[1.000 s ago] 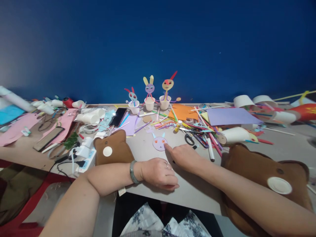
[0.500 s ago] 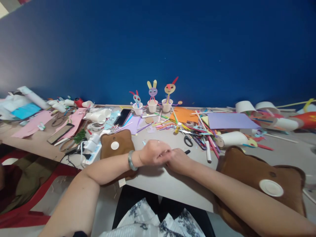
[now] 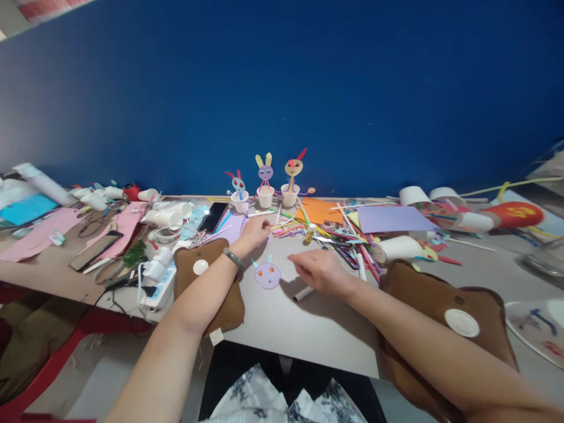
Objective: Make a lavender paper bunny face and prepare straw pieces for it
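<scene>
A round lilac paper face with orange eyes and light blue ears lies on the table between my hands. My left hand is beyond it, near the purple paper and cups, its fingers curled together; anything inside is hidden. To the right of the face, my right hand is held low with its fingers pressed together, and what they may pinch is too small to tell. A pen-like tube lies beneath that hand. Three paper figures stand in white cups at the back.
Brown cushions lie on both sides. Behind my right hand are a glue stick, scissors, pens and sticks in a pile, with orange paper. A power strip, phone and white rolls sit to the left. Purple paper lies right.
My hands have come apart: the left moved forward and left, the right slightly right. The lilac face and the tube now show on the table. The view has shifted a little.
</scene>
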The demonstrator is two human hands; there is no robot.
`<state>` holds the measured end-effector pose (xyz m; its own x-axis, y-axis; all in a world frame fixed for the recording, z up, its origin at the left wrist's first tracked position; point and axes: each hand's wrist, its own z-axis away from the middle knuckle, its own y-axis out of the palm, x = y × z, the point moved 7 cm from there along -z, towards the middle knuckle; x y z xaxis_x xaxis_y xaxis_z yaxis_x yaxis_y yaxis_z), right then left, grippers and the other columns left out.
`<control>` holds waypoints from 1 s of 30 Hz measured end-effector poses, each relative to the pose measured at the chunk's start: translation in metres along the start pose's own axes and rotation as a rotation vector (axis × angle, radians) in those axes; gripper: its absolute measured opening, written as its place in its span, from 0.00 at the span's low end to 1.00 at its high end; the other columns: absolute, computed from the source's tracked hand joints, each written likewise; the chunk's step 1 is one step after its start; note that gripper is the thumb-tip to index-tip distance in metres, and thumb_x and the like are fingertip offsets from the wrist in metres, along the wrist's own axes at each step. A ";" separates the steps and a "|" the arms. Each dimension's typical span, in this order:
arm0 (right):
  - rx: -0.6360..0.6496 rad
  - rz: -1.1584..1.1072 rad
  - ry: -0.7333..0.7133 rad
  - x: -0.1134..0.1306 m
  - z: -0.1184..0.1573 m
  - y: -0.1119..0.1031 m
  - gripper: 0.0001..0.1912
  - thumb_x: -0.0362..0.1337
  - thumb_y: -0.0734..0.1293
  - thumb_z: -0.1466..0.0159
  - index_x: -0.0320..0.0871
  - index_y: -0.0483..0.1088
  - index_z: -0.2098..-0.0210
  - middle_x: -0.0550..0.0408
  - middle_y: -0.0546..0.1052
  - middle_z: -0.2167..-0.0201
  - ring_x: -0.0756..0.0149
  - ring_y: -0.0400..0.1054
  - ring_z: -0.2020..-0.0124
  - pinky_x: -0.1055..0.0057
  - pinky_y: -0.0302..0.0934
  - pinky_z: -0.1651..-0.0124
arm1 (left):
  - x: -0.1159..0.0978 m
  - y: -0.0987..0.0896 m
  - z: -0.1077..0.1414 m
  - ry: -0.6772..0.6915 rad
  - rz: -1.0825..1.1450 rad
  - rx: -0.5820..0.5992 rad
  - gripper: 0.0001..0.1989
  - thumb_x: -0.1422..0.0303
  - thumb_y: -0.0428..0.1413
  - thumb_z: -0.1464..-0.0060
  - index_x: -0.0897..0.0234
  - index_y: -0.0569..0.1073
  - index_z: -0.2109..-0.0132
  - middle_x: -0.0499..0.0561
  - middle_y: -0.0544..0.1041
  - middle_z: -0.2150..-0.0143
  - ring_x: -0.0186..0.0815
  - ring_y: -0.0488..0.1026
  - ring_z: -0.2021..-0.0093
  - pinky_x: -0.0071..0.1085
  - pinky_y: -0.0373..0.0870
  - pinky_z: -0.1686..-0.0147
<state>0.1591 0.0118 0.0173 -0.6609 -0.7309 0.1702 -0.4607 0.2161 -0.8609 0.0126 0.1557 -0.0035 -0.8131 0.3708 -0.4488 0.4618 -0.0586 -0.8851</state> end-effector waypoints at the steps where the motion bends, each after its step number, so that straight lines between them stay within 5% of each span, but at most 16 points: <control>1: -0.087 -0.045 0.088 -0.010 -0.002 -0.013 0.15 0.33 0.58 0.30 0.40 0.76 0.56 0.50 0.81 0.70 0.67 0.72 0.71 0.71 0.61 0.65 | 0.002 0.002 0.000 0.009 -0.008 -0.004 0.11 0.76 0.53 0.43 0.66 0.78 0.56 0.56 0.81 0.55 0.39 0.76 0.56 0.33 0.70 0.52; 6: -0.315 -0.202 0.512 -0.056 -0.020 -0.065 0.14 0.40 0.61 0.34 0.41 0.76 0.58 0.58 0.73 0.79 0.68 0.64 0.78 0.71 0.59 0.71 | 0.015 0.007 -0.003 0.041 -0.044 -0.008 0.13 0.75 0.53 0.42 0.64 0.78 0.52 0.56 0.81 0.49 0.41 0.75 0.48 0.37 0.68 0.45; 13: -0.444 -0.036 0.735 -0.099 -0.048 -0.109 0.17 0.40 0.60 0.35 0.40 0.78 0.57 0.54 0.74 0.77 0.66 0.63 0.77 0.70 0.55 0.72 | 0.017 0.015 -0.010 0.066 -0.092 0.026 0.14 0.74 0.53 0.41 0.63 0.79 0.51 0.57 0.80 0.47 0.43 0.73 0.45 0.37 0.66 0.43; 18: -0.068 0.130 0.832 -0.137 -0.033 -0.100 0.16 0.40 0.63 0.36 0.40 0.79 0.57 0.51 0.79 0.72 0.63 0.69 0.72 0.70 0.56 0.68 | 0.005 0.024 -0.013 0.095 -0.134 0.056 0.12 0.71 0.52 0.38 0.62 0.80 0.54 0.58 0.79 0.49 0.45 0.73 0.46 0.40 0.65 0.43; 23: 0.424 0.302 0.870 -0.165 -0.013 -0.064 0.14 0.37 0.64 0.37 0.39 0.80 0.59 0.42 0.82 0.59 0.56 0.73 0.61 0.67 0.55 0.65 | -0.001 0.033 -0.013 0.071 -0.143 0.060 0.10 0.71 0.52 0.38 0.65 0.79 0.59 0.60 0.77 0.52 0.45 0.71 0.48 0.41 0.65 0.44; 30: 0.630 0.175 0.779 -0.172 -0.008 -0.009 0.13 0.41 0.67 0.38 0.42 0.82 0.63 0.47 0.83 0.64 0.63 0.74 0.65 0.71 0.56 0.67 | 0.004 0.030 -0.014 -0.018 0.005 0.019 0.05 0.74 0.55 0.41 0.66 0.75 0.65 0.61 0.75 0.53 0.46 0.70 0.46 0.42 0.63 0.41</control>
<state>0.2722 0.1410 -0.0001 -0.9949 -0.0481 0.0889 -0.0731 -0.2649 -0.9615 0.0284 0.1686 -0.0301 -0.8171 0.3539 -0.4551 0.4592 -0.0778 -0.8849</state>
